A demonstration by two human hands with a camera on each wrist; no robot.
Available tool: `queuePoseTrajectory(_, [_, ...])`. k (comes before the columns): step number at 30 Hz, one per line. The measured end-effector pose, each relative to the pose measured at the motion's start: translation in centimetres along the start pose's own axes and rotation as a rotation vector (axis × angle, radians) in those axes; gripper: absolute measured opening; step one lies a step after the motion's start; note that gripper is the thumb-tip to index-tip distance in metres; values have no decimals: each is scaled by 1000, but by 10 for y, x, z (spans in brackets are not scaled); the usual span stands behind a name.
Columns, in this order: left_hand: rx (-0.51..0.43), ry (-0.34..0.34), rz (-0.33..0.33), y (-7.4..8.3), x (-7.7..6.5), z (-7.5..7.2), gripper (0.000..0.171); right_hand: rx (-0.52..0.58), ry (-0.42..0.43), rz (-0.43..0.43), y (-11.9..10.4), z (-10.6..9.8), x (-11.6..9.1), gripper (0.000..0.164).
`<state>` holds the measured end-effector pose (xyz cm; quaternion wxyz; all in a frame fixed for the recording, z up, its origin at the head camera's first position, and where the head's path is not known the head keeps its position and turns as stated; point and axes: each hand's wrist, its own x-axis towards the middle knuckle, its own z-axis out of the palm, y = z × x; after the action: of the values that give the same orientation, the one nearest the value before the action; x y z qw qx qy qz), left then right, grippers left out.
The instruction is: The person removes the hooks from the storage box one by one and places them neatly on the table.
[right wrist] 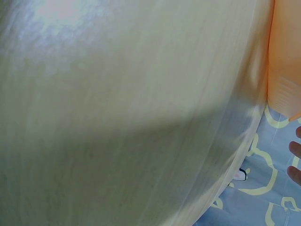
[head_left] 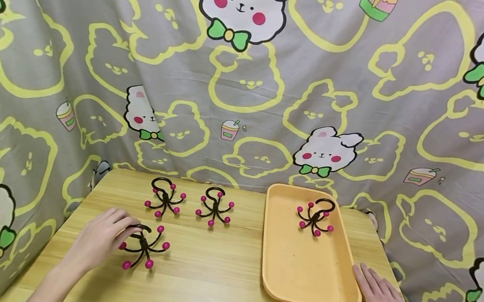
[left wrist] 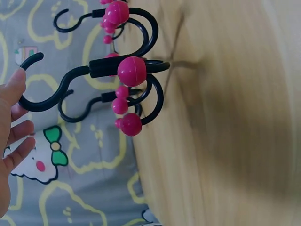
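Observation:
My left hand (head_left: 104, 240) holds the curved top of a black hook hanger (head_left: 143, 244) with pink ball tips, at the table's left front. In the left wrist view this hook hanger (left wrist: 101, 68) is upright, its bottom close to the tabletop; whether it touches is hard to tell. Two similar hangers, a left one (head_left: 165, 201) and a right one (head_left: 215, 208), stand behind it. Another hanger (head_left: 315, 220) is inside the orange-yellow tray (head_left: 300, 273), at its far end. My right hand (head_left: 387, 301) rests against the tray's near right rim, its fingers extended.
The wooden table (head_left: 212, 274) bears everything. A grey curtain (head_left: 253, 123) with cartoon prints hangs behind the table and along both its sides, close to the far edge.

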<state>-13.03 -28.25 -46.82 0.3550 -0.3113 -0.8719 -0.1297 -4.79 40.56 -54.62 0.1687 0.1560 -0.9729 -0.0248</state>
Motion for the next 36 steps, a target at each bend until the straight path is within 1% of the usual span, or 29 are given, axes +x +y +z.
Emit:
queuePoseTrajectory(6, [7, -7, -11, -2, -8, 1, 55, 17, -13, 11, -1, -1, -1, 108])
queuePoseTrajectory(10, [4, -4, -7, -2, -10, 1, 53, 11, -23, 14, -1, -1, 0, 108])
queuePoseTrajectory(14, [3, -12, -9, -3, -12, 1, 50, 7, -17, 11, -1, -1, 0, 109])
queuePoseTrajectory(20, [14, -28, -21, -3, -16, 1, 54, 21, -7, 11, -1, -1, 0, 108])
queuePoseTrajectory(27, [9, -4, -13, -3, -18, 4, 54, 15, -8, 9, -1, 0, 0, 108])
queuePoseTrajectory(36, [2, 3, -17, -5, -21, 4, 53, 11, -24, 21, -3, -1, 0, 108])
